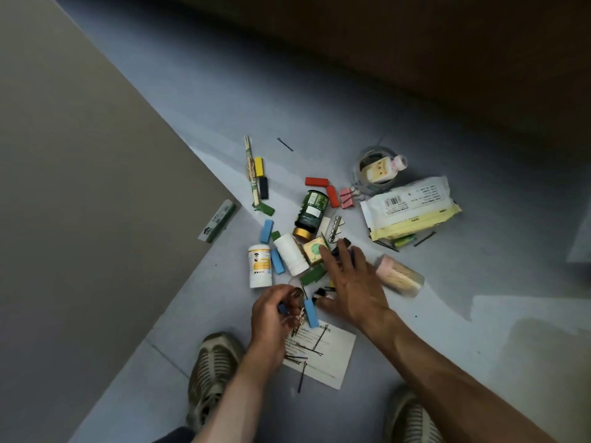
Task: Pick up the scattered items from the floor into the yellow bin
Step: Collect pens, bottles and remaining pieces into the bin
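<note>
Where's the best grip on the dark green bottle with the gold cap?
Across the middle of the dark green bottle, coming from above. It lies on its side with the gold cap toward the person, so the round body is exposed; the red block crowds its right side, so pinch carefully.

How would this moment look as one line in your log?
left hand: holds small items | right hand: open, reaching over the pile | blue block: between hands | yellow bin: not in view

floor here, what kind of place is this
Probably an indoor room at home or in an office: a smooth grey floor, a plain beige panel like furniture, and household clutter such as a wet-wipes pack.
</note>
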`<action>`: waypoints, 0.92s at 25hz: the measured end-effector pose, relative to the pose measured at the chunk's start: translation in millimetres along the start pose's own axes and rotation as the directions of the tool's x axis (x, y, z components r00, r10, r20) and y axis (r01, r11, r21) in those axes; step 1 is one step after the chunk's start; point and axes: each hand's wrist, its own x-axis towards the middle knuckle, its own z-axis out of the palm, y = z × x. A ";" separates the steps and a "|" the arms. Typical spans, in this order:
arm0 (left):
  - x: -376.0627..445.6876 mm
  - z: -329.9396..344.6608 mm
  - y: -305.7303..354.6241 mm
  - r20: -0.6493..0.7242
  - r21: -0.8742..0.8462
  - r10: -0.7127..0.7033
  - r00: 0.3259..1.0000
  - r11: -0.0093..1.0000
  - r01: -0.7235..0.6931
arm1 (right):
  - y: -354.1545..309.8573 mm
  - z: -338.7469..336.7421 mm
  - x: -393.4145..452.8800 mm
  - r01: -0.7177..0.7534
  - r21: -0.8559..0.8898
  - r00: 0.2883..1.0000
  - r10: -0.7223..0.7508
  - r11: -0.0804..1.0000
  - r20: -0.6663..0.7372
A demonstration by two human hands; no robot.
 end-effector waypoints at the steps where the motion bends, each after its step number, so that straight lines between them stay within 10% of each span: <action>1: 2.1 -0.2 0.5 -0.012 -0.012 -0.009 1.000 1.000 0.009 | -1.5 0.0 3.6 -0.011 0.002 0.999 0.011 1.000 -0.035; 6: 0.3 13.1 -4.1 0.009 0.031 -0.007 1.000 0.999 0.007 | -6.3 6.2 -12.7 0.040 0.041 0.967 -0.028 0.998 -0.252; 10: -5.3 19.8 -4.6 -0.009 0.010 -0.006 1.000 1.000 0.006 | 2.1 -2.2 -13.2 0.003 0.462 0.943 0.152 0.887 -0.297; 14: -8.3 30.9 -5.3 0.024 -0.108 -0.048 0.999 0.993 0.050 | 2.4 -23.3 -8.9 -0.211 0.943 0.829 0.558 0.256 0.034; 17: -11.2 40.4 -6.3 0.061 -0.149 -0.090 0.994 0.984 0.098 | 0.8 -35.2 -18.7 -0.210 0.976 0.816 0.539 -0.058 0.208; 18: -12.1 40.9 -6.7 0.050 -0.173 -0.104 0.993 0.979 0.111 | 0.7 -35.1 -25.7 -0.230 0.973 0.829 0.525 0.005 0.194; 20: -10.5 36.7 -9.2 -0.029 -0.146 -0.114 0.993 0.983 0.109 | -0.3 -26.2 -42.8 -0.278 0.840 0.899 0.433 0.466 0.057; 23: -3.6 32.5 -13.5 -0.098 0.346 0.080 0.992 0.937 -0.042 | -5.2 4.2 -65.4 -0.218 0.318 0.976 0.204 0.923 0.077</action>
